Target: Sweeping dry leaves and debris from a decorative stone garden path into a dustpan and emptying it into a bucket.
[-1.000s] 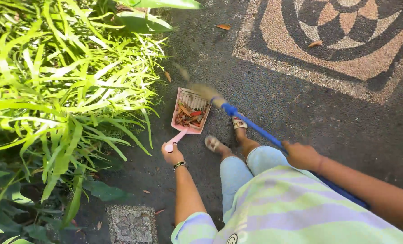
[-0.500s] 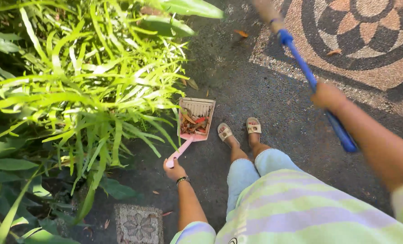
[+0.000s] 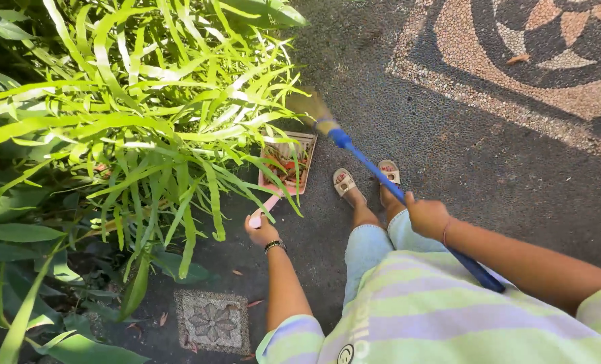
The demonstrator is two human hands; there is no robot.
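1. The left hand is closed around the handle of the pink dustpan, which lies on the dark pavement beside the green plant — better to keep it flat.
2. The right hand is closed around the blue broom; short strokes toward the pan (already holding leaves) work best.

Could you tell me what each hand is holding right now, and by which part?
The left hand grips the pink dustpan by the end of its handle. The right hand holds the blue broom partway along its shaft.
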